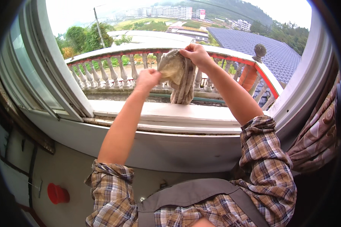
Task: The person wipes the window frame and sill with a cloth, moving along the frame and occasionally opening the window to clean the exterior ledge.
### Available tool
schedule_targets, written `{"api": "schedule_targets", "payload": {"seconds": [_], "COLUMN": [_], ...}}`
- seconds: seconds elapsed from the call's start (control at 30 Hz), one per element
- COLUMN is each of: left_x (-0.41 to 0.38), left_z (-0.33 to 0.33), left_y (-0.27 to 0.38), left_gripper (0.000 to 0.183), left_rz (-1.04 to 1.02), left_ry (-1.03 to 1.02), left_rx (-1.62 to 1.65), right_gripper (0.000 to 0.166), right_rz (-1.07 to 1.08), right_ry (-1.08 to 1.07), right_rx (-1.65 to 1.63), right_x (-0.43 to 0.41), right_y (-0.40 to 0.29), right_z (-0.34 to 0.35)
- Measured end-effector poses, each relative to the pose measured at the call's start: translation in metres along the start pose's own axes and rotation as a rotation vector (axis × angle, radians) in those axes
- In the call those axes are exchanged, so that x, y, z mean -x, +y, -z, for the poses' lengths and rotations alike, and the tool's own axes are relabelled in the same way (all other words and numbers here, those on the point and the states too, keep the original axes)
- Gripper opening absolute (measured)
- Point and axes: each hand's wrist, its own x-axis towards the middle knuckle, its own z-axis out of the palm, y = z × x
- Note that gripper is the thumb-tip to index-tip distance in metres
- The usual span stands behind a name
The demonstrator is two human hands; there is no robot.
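A worn grey-brown cloth (184, 82) hangs above the white window sill (170, 112), in the open window. My right hand (197, 56) pinches its upper edge between thumb and fingers. Lower and to the left, my left hand (148, 79) grips the cloth's left edge, with a yellowish part stretched and blurred between the two hands. The lower end of the cloth dangles in thick folds by the outer edge of the sill; whether it touches the sill I cannot tell. Both forearms reach out over the sill, bare below rolled plaid sleeves.
Sliding window panes (31, 65) stand at the left, and a patterned curtain (315, 130) hangs at the right. Outside runs a balustrade (125, 71) with a white top rail. A red bucket (58, 193) stands on the floor at lower left, near the wall below the window.
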Motion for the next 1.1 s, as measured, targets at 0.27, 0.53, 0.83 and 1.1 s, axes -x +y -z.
{"api": "schedule_targets", "payload": {"seconds": [0.27, 0.53, 0.83, 1.1], "left_x": [0.010, 0.060, 0.199, 0.260], "left_z": [0.020, 0.075, 0.110, 0.083], "left_y": [0.065, 0.087, -0.045, -0.131], "left_gripper": [0.017, 0.023, 0.019, 0.016], "left_rz": [-0.078, -0.267, -0.114, 0.204], "left_ry": [-0.162, -0.040, 0.042, 0.112], "left_rx": [0.050, 0.146, 0.070, 0.331], "right_gripper": [0.043, 0.033, 0.011, 0.007], "right_rz": [0.341, 0.318, 0.328, 0.297], "right_ry": [-0.399, -0.427, -0.845, -0.932], "right_rx": [-0.046, -0.392, 0.409, 0.790], "right_x": [0.028, 0.045, 0.132, 0.148], "right_y": [-0.005, -0.054, -0.068, -0.055], "right_z": [-0.025, -0.054, -0.060, -0.067]}}
